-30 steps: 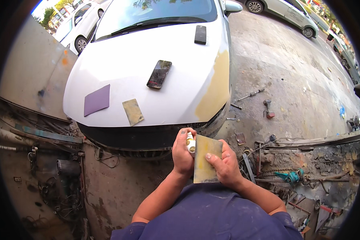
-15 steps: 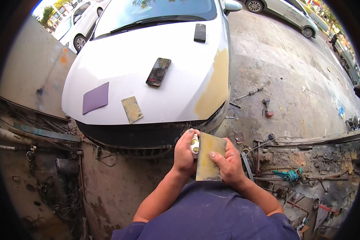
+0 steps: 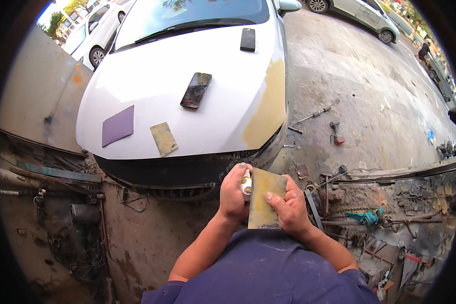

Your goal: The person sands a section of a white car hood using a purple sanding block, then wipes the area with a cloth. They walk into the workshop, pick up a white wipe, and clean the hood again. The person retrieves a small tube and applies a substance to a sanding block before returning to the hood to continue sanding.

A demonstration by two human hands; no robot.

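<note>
In front of my chest, my right hand (image 3: 293,209) grips a worn, yellow-stained sheet of sandpaper (image 3: 261,206), its thumb pressed on the face. My left hand (image 3: 231,196) is closed around a small white object with brass-coloured round parts (image 3: 247,184), right beside the sheet's left edge. Most of that object is hidden by the fingers and the sheet. Just beyond both hands is the white car hood (image 3: 137,86), with a tan filler patch (image 3: 266,109) along its right edge. On the hood lie a purple sandpaper sheet (image 3: 118,126) and a worn tan sheet (image 3: 164,139).
A smartphone (image 3: 196,90) and a black rectangular object (image 3: 248,39) rest on the hood. A cordless power tool (image 3: 336,133) and a long metal tool (image 3: 314,114) lie on the concrete at right. Clutter with a teal tool (image 3: 368,217) lies lower right; cables and metal parts lie at left.
The car and floor have shifted slightly left in view, as the head turned a little. Both hands keep the same hold and position.
</note>
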